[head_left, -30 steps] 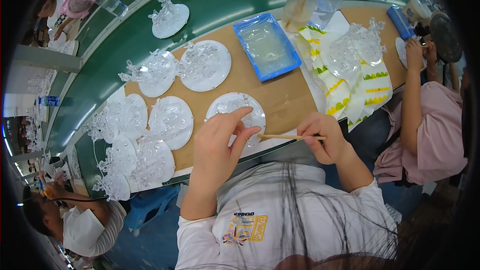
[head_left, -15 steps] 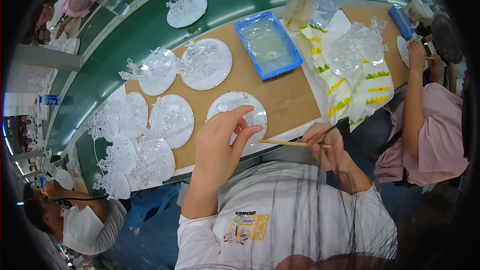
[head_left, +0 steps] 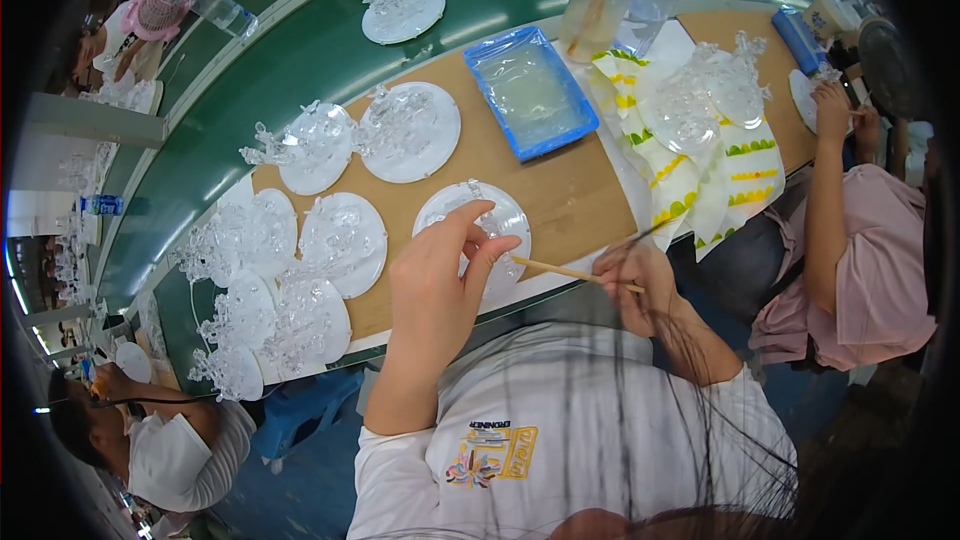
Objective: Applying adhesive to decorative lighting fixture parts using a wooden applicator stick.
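Pinching at a small clear figure on the round white plate [head_left: 478,230], the left hand [head_left: 440,280] has its thumb and forefinger drawn close together over the glassy piece, though whether they actually grip it or only touch it cannot be told from this view. The right hand [head_left: 635,285] is closed around a thin wooden stick [head_left: 565,271], whose tip points across toward the left hand's fingers and the near edge of that plate. Beyond the left hand, further up the brown board [head_left: 560,185], lie more white plates with clear figures, and a cluster of them sits well off to the left of it. Ahead of the right hand stands a blue tray [head_left: 530,90] with clear liquid, and past that two plastic bottles [head_left: 625,0]. To the right of the right hand a white cloth with yellow and green edging [head_left: 700,170] carries another heap of clear pieces. A neighbour's arm in a pink sleeve [head_left: 860,250] works at the far right, apart from both hands. The likely trouble is fragility: the figure looks thin and spiky, so too firm a pinch or a slip of the stick could snap a branch. The plate also lies close to the board's near edge, so a push toward the body could tip it off.
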Available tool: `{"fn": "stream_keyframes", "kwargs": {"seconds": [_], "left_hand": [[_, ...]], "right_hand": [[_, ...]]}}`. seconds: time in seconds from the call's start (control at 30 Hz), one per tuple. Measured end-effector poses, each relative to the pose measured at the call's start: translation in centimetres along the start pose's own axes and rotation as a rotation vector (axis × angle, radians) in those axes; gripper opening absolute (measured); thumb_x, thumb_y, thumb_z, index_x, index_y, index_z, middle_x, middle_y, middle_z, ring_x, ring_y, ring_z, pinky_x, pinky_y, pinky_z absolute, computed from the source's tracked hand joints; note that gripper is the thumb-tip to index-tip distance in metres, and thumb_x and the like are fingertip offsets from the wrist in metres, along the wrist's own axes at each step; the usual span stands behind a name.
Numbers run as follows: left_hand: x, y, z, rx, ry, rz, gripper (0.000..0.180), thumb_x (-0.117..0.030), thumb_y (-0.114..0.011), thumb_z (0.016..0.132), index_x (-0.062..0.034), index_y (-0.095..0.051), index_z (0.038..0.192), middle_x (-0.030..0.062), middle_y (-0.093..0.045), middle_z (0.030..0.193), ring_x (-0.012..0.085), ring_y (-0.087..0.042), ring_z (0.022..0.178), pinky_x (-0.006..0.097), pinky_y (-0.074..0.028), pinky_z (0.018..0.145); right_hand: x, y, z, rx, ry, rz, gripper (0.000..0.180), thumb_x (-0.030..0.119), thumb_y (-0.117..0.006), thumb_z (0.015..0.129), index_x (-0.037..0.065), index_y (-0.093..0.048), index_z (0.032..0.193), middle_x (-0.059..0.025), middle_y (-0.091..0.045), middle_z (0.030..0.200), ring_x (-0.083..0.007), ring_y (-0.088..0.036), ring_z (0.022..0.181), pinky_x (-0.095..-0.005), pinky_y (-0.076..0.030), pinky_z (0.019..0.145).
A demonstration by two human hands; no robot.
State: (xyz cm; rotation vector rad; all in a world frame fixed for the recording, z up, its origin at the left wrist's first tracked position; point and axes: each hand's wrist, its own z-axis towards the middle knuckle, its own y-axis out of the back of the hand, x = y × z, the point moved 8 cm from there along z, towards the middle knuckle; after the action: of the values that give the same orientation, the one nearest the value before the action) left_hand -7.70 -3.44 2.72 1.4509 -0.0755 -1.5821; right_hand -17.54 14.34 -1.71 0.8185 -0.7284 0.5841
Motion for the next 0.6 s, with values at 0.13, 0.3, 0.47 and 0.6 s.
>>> {"fn": "stream_keyframes", "kwargs": {"seconds": [0.13, 0.3, 0.47, 0.6], "left_hand": [[-0.6, 0.2, 0.6, -0.012, -0.043, 0.052, 0.031, -0.014, -0.077, 0.075, -0.0043, -0.063, 0.101, 0.0059, -0.063, 0.069, 0.0172, -0.06, 0.058, 0.029, -0.044, 0.05], [-0.8, 0.5, 1.2, -0.058, -0.008, 0.044, 0.03, -0.016, -0.077, 0.075, -0.0039, -0.062, 0.098, 0.0063, -0.063, 0.068, 0.0169, -0.06, 0.057, 0.028, -0.045, 0.049], [-0.1, 0.6, 1.4, -0.094, 0.042, 0.074, 0.03, -0.02, -0.079, 0.074, -0.0035, -0.062, 0.094, 0.0061, -0.062, 0.067, 0.0163, -0.059, 0.054, 0.028, -0.045, 0.048], [-0.1, 0.8, 1.6, -0.111, 0.011, 0.126, 0.031, -0.022, -0.08, 0.073, -0.0035, -0.062, 0.089, 0.0061, -0.06, 0.068, 0.0178, -0.058, 0.057, 0.028, -0.044, 0.05]], "right_hand": [[-0.7, 1.3, -0.3, -0.16, -0.035, 0.109, 0.005, 0.006, -0.059, 0.085, 0.005, -0.055, 0.088, -0.0112, -0.063, 0.083, -0.0281, -0.059, 0.067, -0.0347, -0.046, 0.059], [-0.3, 0.6, -0.9, -0.023, -0.086, 0.052, 0.01, 0.008, -0.058, 0.084, 0.006, -0.056, 0.075, -0.0092, -0.062, 0.079, -0.0273, -0.059, 0.066, -0.0341, -0.047, 0.058], [-0.1, -0.4, -0.9, 0.056, -0.035, 0.048, 0.009, 0.007, -0.056, 0.084, 0.006, -0.055, 0.075, -0.0095, -0.062, 0.078, -0.0266, -0.056, 0.062, -0.0333, -0.045, 0.055], [-0.6, 1.5, -0.7, -0.164, -0.029, 0.045, 0.013, 0.014, -0.052, 0.091, 0.004, -0.053, 0.081, -0.0116, -0.06, 0.076, -0.0229, -0.054, 0.061, -0.0319, -0.043, 0.055]]}}
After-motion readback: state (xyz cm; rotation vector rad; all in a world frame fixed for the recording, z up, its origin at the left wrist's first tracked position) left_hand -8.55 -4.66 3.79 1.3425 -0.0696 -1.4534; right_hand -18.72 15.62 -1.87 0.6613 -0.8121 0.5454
